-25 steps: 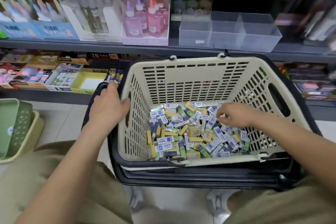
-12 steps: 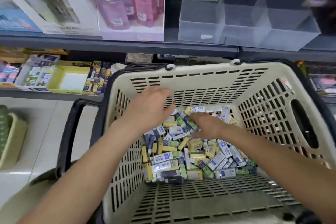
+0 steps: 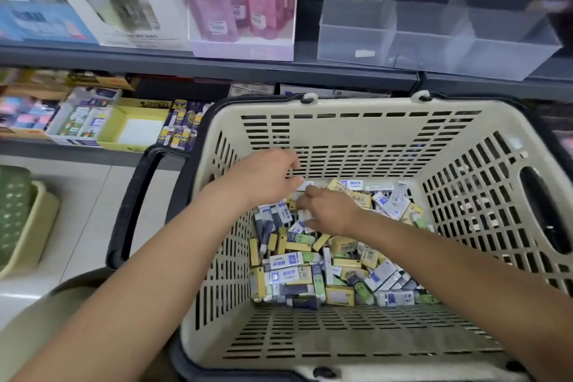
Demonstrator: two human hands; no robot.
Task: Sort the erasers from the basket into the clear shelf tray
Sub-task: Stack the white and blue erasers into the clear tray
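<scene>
Erasers (image 3: 325, 260) in yellow, white and blue wrappers lie heaped toward the far wall inside a cream slotted basket (image 3: 356, 130). Past its far rim, a shelf (image 3: 186, 62) carries the clear tray (image 3: 434, 40) at far right, beside pink glue bottles (image 3: 235, 0). A green bin (image 3: 15, 217) sits on the floor at left. Since a second ago the left hand (image 3: 263, 180) has left the basket's rim and come over the heap to meet the right hand (image 3: 331, 211). The right fingers curl round a few white erasers. The left fingers are bent with the thumb at a white one, but I cannot tell whether they grip it.
</scene>
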